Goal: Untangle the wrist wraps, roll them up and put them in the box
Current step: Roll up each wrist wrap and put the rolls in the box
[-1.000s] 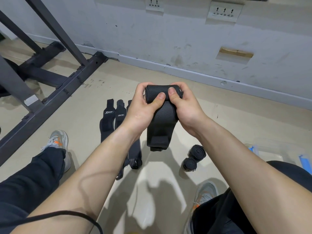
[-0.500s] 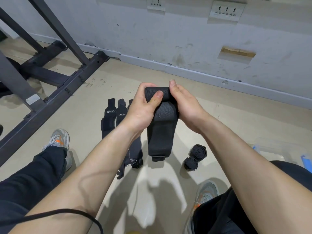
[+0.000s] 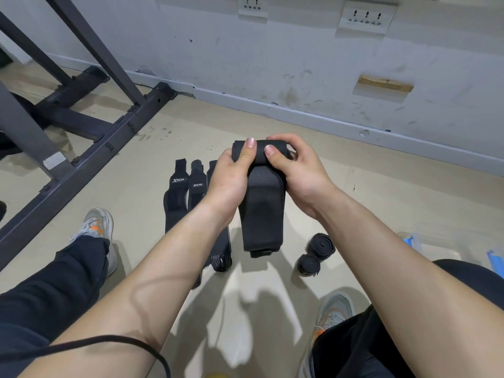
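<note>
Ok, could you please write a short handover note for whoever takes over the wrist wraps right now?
Hands: left hand and right hand both grip the rolled top of one black wrap; its tail hangs loose.
Done: two rolled wraps lie on the floor, not boxed.
Left: finish this roll, roll the flat wraps on the floor, put all in the clear box at right.

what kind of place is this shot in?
Likely a gym or home workout corner: a dark steel rack frame at left, and branded wrist wraps lying flat near two rolled wraps. The left hand and right hand grip a partly rolled black wrap.
</note>
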The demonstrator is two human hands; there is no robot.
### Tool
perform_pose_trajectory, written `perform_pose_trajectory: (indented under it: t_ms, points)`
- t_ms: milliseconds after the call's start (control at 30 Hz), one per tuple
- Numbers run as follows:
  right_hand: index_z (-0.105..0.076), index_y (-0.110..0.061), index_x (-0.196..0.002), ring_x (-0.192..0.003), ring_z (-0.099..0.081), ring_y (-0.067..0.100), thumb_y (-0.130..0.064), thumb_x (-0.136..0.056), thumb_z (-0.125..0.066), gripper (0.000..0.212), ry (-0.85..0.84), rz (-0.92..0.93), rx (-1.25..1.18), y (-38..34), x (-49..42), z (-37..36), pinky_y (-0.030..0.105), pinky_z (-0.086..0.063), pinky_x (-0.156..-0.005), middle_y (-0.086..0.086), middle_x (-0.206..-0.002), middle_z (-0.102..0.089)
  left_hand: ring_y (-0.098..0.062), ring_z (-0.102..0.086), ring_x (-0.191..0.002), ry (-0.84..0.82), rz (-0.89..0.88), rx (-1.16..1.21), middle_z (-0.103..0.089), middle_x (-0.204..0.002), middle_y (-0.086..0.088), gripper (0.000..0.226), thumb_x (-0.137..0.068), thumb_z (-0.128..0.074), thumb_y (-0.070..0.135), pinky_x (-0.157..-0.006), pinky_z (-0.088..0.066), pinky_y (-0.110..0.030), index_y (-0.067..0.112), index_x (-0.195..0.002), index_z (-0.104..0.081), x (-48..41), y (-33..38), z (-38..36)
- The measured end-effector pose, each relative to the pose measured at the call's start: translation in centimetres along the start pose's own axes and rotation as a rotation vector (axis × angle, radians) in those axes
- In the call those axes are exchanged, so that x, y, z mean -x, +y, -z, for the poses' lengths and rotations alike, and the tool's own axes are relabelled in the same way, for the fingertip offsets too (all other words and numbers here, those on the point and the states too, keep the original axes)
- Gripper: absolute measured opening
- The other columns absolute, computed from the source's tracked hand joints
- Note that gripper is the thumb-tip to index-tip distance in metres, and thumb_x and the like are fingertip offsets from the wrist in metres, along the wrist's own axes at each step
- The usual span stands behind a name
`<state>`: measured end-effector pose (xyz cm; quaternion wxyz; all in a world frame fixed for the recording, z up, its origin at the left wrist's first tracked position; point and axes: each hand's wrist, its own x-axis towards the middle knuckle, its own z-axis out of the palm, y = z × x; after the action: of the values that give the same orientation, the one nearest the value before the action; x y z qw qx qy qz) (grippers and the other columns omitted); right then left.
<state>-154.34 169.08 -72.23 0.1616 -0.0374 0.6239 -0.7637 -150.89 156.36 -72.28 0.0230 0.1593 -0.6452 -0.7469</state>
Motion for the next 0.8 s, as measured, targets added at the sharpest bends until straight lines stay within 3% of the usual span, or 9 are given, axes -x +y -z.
perform_pose_trajectory:
  t_ms: [100, 167, 267, 333, 367, 500, 600, 700, 800]
  points:
    - [-0.056, -0.011, -0.125, -0.093, -0.073, 0.016, -0.032, -0.101, -0.062, 0.032, 0.02, -0.086, 0.032, 0.4, 0.1, -0.5, 0.032, -0.057, -0.078, 0.005, -0.108, -0.073, -0.034, -0.072, -0.11, 0.03, -0.03, 0.036, -0.073, -0.118, -0.019, 0.073, -0.084, -0.068, 0.059, -0.102, -0.054, -0.055, 0.001, -0.127, -0.059, -0.1, 0.2, -0.1]
    - [-0.054, -0.015, -0.127, -0.103, -0.073, 0.016, -0.043, -0.103, -0.055, 0.037, 0.002, -0.116, 0.055, 0.8, 0.3, -0.8, 0.037, -0.057, -0.093, 0.004, -0.117, -0.073, -0.029, -0.073, -0.109, 0.061, -0.044, 0.013, -0.073, -0.116, -0.015, 0.057, -0.088, -0.067, 0.054, -0.101, -0.055, -0.052, 0.007, -0.119, -0.055, 0.0, 0.3, -0.2]
    - [-0.056, -0.02, -0.131, -0.107, -0.072, 0.016, -0.066, -0.095, -0.052, 0.058, 0.004, -0.16, 0.024, 0.8, 0.0, -0.8, 0.044, -0.053, -0.102, 0.001, -0.118, -0.074, -0.007, -0.069, -0.102, 0.043, -0.082, -0.084, -0.068, -0.111, 0.001, 0.024, -0.105, -0.057, 0.036, -0.094, -0.055, -0.029, 0.017, -0.115, -0.046, 0.4, -0.2, -0.1]
    - [-0.06, -0.022, -0.131, -0.11, -0.071, 0.019, -0.088, -0.075, -0.052, 0.087, -0.003, -0.185, 0.059, 0.4, -0.1, -0.8, 0.045, -0.052, -0.103, 0.0, -0.12, -0.074, 0.009, -0.063, -0.094, 0.006, -0.11, -0.185, -0.062, -0.11, 0.01, 0.024, -0.107, -0.051, 0.034, -0.084, -0.048, -0.011, 0.02, -0.123, -0.04, 0.5, -0.5, 0.2]
    - [-0.061, -0.022, -0.131, -0.111, -0.071, 0.019, -0.093, -0.069, -0.051, 0.094, -0.002, -0.187, 0.076, 0.4, -0.2, -0.8, 0.044, -0.052, -0.103, 0.0, -0.121, -0.073, 0.008, -0.062, -0.096, -0.011, -0.12, -0.219, -0.062, -0.111, 0.009, 0.027, -0.108, -0.051, 0.034, -0.083, -0.046, -0.011, 0.02, -0.126, -0.038, 0.5, -0.5, 0.4]
    - [-0.056, -0.009, -0.129, -0.093, -0.072, 0.013, -0.052, -0.105, -0.043, 0.051, 0.062, -0.127, 0.061, 0.4, -0.2, -0.6, 0.029, -0.059, -0.082, 0.002, -0.11, -0.072, -0.019, -0.065, -0.114, -0.021, -0.13, -0.214, -0.064, -0.123, -0.004, 0.038, -0.102, -0.057, 0.041, -0.099, -0.053, -0.036, 0.022, -0.129, -0.038, 0.6, -0.5, 0.4]
    - [-0.052, -0.004, -0.128, -0.098, -0.07, 0.021, -0.034, -0.109, -0.044, 0.036, 0.057, -0.064, 0.024, 0.4, -0.4, -0.8, 0.041, -0.058, -0.093, 0.01, -0.11, -0.069, -0.016, -0.068, -0.113, 0.019, -0.098, -0.105, -0.067, -0.12, -0.001, 0.055, -0.088, -0.064, 0.055, -0.104, -0.053, -0.042, 0.02, -0.125, -0.044, 0.7, -0.4, 0.1]
    - [-0.048, -0.005, -0.128, -0.093, -0.066, 0.018, -0.024, -0.11, -0.044, 0.026, 0.046, -0.006, 0.038, 0.3, -0.3, -1.1, 0.037, -0.056, -0.089, 0.005, -0.104, -0.065, -0.017, -0.073, -0.107, 0.081, -0.047, -0.051, -0.075, -0.115, -0.003, 0.075, -0.076, -0.065, 0.075, -0.101, -0.055, -0.047, 0.017, -0.123, -0.059, 0.7, 0.1, -0.4]
    - [-0.048, -0.017, -0.119, -0.086, -0.062, 0.018, -0.016, -0.109, -0.045, 0.01, 0.021, 0.03, 0.018, 0.4, -0.2, -1.0, 0.036, -0.054, -0.081, 0.004, -0.098, -0.062, -0.017, -0.075, -0.097, 0.12, -0.082, -0.079, -0.077, -0.105, -0.003, 0.045, -0.097, -0.062, 0.054, -0.095, -0.059, -0.047, 0.012, -0.116, -0.063, 0.5, 0.0, -0.5]
